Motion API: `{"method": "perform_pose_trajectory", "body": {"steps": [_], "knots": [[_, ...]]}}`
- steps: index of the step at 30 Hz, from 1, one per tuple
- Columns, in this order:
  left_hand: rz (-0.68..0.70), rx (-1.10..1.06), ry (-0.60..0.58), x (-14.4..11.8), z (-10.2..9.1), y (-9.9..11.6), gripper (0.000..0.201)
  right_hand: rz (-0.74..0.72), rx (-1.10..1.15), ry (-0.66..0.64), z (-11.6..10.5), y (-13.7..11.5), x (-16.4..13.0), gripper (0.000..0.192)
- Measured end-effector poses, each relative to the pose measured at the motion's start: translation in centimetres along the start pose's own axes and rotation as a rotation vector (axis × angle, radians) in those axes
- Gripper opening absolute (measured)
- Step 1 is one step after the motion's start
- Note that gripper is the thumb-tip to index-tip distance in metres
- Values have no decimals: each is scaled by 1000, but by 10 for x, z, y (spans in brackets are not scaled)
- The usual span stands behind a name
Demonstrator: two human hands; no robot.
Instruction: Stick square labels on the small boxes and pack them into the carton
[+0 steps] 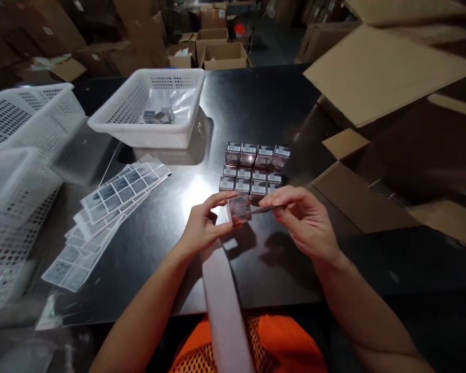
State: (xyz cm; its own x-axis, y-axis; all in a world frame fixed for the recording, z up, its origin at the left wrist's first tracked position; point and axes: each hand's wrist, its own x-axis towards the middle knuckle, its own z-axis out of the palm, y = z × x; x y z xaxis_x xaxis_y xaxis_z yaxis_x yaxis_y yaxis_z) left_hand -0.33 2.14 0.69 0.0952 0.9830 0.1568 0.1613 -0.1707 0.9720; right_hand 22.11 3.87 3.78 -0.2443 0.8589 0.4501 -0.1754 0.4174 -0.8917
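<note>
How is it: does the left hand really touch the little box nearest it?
Touching. The head view shows it plainly: the left hand pinches the little box at its upper and lower edges.

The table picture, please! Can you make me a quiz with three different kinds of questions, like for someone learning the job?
1. How many boxes are in the back row on the table?
2. True or false: the left hand holds a small box.
3. Where do the printed sheets lie?
A) in a basket
B) on the table
C) on the floor

Key: 1. four; 2. true; 3. B
</note>
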Motion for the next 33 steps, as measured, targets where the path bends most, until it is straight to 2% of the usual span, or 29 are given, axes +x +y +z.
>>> {"method": "perform_pose_trajectory", "body": {"steps": [4, 6, 8, 10, 18, 33], "knots": [[43, 31, -51, -3, 6, -1, 51, 330, 54, -38, 0, -5, -1, 14], [47, 42, -57, -5, 8, -1, 51, 413, 57, -66, 1, -6, -3, 35], [43, 50, -53, -7, 10, -1, 51, 465, 60, -29, 4, -6, -5, 62], [38, 39, -39, -8, 11, -1, 52, 501, 73, 34, 7, -6, -6, 75], [69, 38, 18, -9, 16, -2, 51, 552, 52, 86, 11, -3, -5, 73], [27, 46, -4, -8, 15, 2, 48, 555, 13, 89, 10, 4, -7, 67]]}}
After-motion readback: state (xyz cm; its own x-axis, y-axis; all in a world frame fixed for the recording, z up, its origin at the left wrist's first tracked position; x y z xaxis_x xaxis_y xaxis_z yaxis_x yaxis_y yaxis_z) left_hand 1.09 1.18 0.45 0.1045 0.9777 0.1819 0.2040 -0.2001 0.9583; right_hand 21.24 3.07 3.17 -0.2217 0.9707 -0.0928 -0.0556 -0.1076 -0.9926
